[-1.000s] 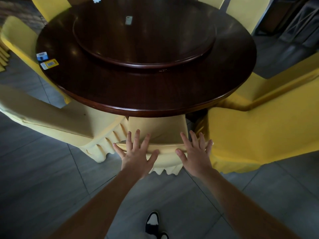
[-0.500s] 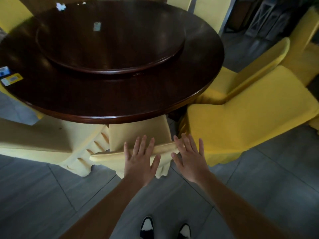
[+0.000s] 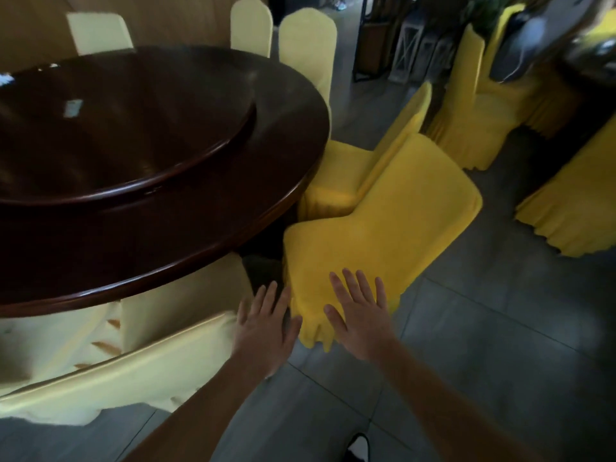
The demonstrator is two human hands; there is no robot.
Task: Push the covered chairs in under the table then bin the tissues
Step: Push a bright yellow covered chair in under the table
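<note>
At the table's near edge, the left hand is spread flat, fingers straight, beside the back of a pale chair pushed in under the table; contact is unclear. The right hand lies open over a yellow chair's back, gripping nothing. Farther along the table's right edge stands a second yellow chair. A blurred white scrap lies on the turntable.

A restaurant banquet room: a large round dark wood table carries a raised turntable, ringed by chairs in yellow fabric covers, on grey floor tiles.
</note>
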